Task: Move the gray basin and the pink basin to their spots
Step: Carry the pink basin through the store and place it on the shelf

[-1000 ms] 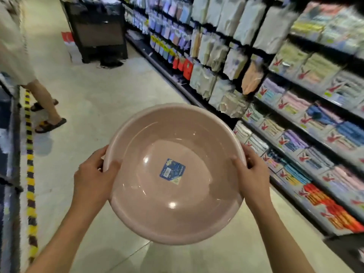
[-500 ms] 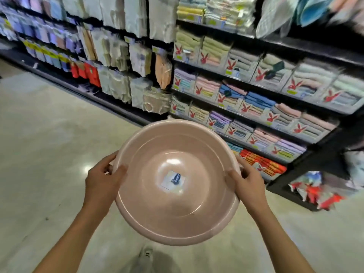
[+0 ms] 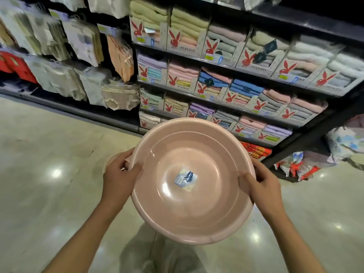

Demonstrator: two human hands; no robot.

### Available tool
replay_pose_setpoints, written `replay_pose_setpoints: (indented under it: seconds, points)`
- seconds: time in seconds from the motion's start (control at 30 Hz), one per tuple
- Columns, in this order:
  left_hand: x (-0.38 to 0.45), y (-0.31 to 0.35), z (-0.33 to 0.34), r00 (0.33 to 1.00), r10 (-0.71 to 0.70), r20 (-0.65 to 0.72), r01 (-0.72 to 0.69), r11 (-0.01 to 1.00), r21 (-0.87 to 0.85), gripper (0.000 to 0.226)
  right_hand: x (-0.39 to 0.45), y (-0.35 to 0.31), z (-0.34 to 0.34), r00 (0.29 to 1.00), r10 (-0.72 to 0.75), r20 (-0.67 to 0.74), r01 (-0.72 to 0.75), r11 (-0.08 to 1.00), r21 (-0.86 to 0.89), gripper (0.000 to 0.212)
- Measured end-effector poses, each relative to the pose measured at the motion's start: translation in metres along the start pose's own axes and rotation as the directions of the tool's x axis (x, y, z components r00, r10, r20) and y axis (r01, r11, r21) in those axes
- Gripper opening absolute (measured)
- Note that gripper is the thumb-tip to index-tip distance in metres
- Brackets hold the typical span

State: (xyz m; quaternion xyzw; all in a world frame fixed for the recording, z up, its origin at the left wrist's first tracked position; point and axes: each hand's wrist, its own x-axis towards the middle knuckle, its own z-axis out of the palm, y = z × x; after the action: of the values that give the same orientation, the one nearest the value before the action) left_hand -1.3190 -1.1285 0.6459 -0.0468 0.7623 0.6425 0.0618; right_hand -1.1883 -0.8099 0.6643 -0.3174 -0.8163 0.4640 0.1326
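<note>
I hold a round pink basin [image 3: 197,213] in front of me at waist height, its open side up and tilted toward me. A small blue-and-white label is stuck at its inside bottom. My left hand [image 3: 120,178] grips the left rim with the thumb inside. My right hand [image 3: 260,186] grips the right rim the same way. No gray basin shows in this view.
A dark shelf unit [image 3: 246,71] packed with folded towels in boxes stands straight ahead, its corner post [image 3: 307,142] to the right. Hanging packaged cloths [image 3: 78,62] fill the rack on the left. Glossy beige floor [image 3: 49,184] spreads around me.
My view has swung right along the aisle, from the open walkway with another person's legs to facing the towel shelves. The basin stays held in both hands.
</note>
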Motion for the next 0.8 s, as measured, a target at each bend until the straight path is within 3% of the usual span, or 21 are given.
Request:
replay_pose_setpoints:
  seconds: [0.2, 0.43, 0.57, 0.73, 0.8]
  points:
    - [0.099, -0.024, 0.041, 0.999, -0.036, -0.020, 0.037, 0.998, 0.053, 0.050, 0.105, 0.022, 0.051, 0.999, 0.027, 0.027, -0.026, 0.999, -0.021, 0.051]
    - [0.233, -0.080, 0.077, 0.999, -0.048, 0.013, 0.045, 0.985, 0.166, 0.046, 0.232, 0.066, 0.139, 0.985, 0.067, 0.156, -0.054, 0.995, -0.083, 0.056]
    - [0.315, -0.147, 0.099, 0.992, -0.087, 0.088, 0.066, 0.974, 0.216, 0.050, 0.290, 0.111, 0.202, 0.979, 0.110, 0.171, -0.085, 0.985, -0.147, 0.061]
    - [0.410, -0.278, 0.135, 0.967, -0.162, 0.198, 0.055, 0.887, 0.458, 0.056, 0.356, 0.200, 0.297, 0.951, 0.241, 0.194, -0.178, 0.940, -0.291, 0.068]
    - [0.438, -0.337, 0.153, 0.946, -0.225, 0.232, 0.091, 0.873, 0.478, 0.057, 0.373, 0.245, 0.334, 0.936, 0.299, 0.188, -0.225, 0.915, -0.336, 0.071]
